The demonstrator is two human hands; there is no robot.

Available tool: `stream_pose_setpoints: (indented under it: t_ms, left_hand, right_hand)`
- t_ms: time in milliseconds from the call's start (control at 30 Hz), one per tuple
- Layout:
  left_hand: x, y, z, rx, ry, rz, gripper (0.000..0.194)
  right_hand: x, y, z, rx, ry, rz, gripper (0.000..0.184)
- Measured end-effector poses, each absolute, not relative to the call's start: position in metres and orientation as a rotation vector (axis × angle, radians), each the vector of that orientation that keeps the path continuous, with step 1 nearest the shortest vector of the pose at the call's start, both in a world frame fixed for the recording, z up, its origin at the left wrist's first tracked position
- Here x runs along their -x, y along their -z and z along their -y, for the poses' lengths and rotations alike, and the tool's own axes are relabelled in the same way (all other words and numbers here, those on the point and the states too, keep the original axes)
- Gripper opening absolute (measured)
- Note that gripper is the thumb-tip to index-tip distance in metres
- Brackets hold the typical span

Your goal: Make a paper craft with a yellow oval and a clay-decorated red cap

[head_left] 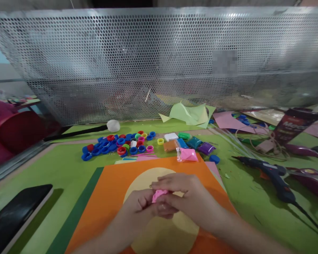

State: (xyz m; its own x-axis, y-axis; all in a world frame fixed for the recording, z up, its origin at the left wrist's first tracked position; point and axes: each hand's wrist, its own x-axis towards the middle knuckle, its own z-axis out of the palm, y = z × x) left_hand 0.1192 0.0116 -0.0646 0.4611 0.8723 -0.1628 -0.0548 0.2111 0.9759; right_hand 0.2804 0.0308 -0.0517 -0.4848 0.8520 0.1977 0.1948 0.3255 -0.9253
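Note:
A small lump of pink modelling clay (159, 195) is pinched between both hands. My left hand (139, 208) closes on it from the left, with the fingers curled underneath. From the right, my right hand (187, 192) grips it too, its fingers bent over the top. Both hands are above an orange sheet (98, 211) bearing a pale yellow paper circle (164, 236). Just beyond them is an opened clear packet of pink clay (188, 154), at the sheet's far edge. Part of the lump is hidden by the fingers.
Coloured bottle caps (106, 146) are heaped behind the sheet, beside several clay packets (194, 142). At right lie a glue gun (270, 173) with its cord and a dark cup (293, 125). A phone (18, 211) rests at left. A perforated metal panel (148, 53) closes off the back.

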Motion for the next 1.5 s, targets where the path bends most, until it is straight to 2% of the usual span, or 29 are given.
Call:
stream_pose_setpoints:
  t_ms: [67, 167, 233, 300, 333, 400, 500, 633, 700, 767, 800, 867, 1000, 1067, 1133, 1233, 1300, 1367, 1433, 1500]
  left_hand:
    - [-0.118, 0.064, -0.011, -1.171, -0.782, -0.878, 0.027]
    - [-0.118, 0.063, -0.011, -1.096, -0.801, -0.880, 0.035]
    - [-0.118, 0.064, -0.012, -1.061, -0.790, -0.856, 0.035]
    - [-0.119, 0.064, -0.012, -1.104, -0.776, -0.824, 0.033]
    - [-0.119, 0.065, -0.012, -1.145, -0.766, -0.815, 0.029]
    - [-0.120, 0.067, -0.011, -1.212, -0.754, -0.828, 0.023]
    - [-0.119, 0.070, -0.010, -1.175, -0.739, -0.841, 0.030]
    - [-0.116, 0.071, -0.013, -1.033, -0.782, -0.815, 0.035]
    - [-0.116, 0.069, -0.014, -0.974, -0.799, -0.784, 0.035]
    - [-0.117, 0.066, -0.014, -0.979, -0.798, -0.751, 0.035]
    - [-0.118, 0.064, -0.014, -1.005, -0.790, -0.748, 0.031]
    - [-0.118, 0.062, -0.011, -1.078, -0.777, -0.776, 0.020]
    - [-0.117, 0.063, -0.008, -1.044, -0.782, -0.777, 0.026]
    - [-0.116, 0.066, -0.009, -0.995, -0.792, -0.770, 0.030]
    - [-0.115, 0.068, -0.010, -0.964, -0.793, -0.772, 0.031]
    - [-0.114, 0.069, -0.010, -1.011, -0.776, -0.779, 0.030]
    - [-0.115, 0.068, -0.009, -1.114, -0.756, -0.825, 0.023]
    - [-0.115, 0.066, -0.007, -1.161, -0.755, -0.853, 0.025]
    - [-0.115, 0.065, -0.007, -1.119, -0.779, -0.835, 0.030]
    - [-0.114, 0.065, -0.008, -1.050, -0.802, -0.822, 0.033]
  right_hand:
    - [-0.285, 0.047, -0.034, 1.029, -1.138, 1.806, 0.014]
    - [-0.293, 0.040, -0.040, 1.214, -1.002, 1.703, 0.018]
    - [-0.293, 0.041, -0.040, 1.184, -1.003, 1.730, 0.037]
    - [-0.287, 0.046, -0.035, 1.076, -1.152, 1.780, 0.051]
    - [-0.284, 0.049, -0.033, 1.016, -1.232, 1.803, 0.049]
    - [-0.278, 0.052, -0.029, 0.922, -1.308, 1.832, 0.031]
    - [-0.279, 0.048, -0.031, 0.967, -1.253, 1.771, 0.012]
    - [-0.291, 0.040, -0.041, 1.212, -1.027, 1.660, 0.018]
    - [-0.292, 0.041, -0.041, 1.159, -0.977, 1.713, 0.035]
    - [-0.289, 0.045, -0.036, 1.051, -1.077, 1.798, 0.050]
    - [-0.286, 0.047, -0.033, 1.007, -1.157, 1.829, 0.049]
    - [-0.281, 0.049, -0.028, 0.946, -1.258, 1.850, 0.031]
    - [-0.284, 0.042, -0.033, 1.041, -1.130, 1.750, 0.016]
    - [-0.290, 0.038, -0.039, 1.176, -0.997, 1.684, 0.016]
    - [-0.292, 0.039, -0.041, 1.186, -0.937, 1.695, 0.025]
    - [-0.287, 0.048, -0.036, 1.001, -1.121, 1.827, 0.046]
    - [-0.283, 0.052, -0.032, 0.908, -1.250, 1.868, 0.040]
    - [-0.284, 0.051, -0.032, 0.875, -1.297, 1.844, 0.028]
    - [-0.290, 0.045, -0.037, 0.975, -1.256, 1.768, 0.019]
    - [-0.297, 0.039, -0.044, 1.110, -1.153, 1.718, 0.021]
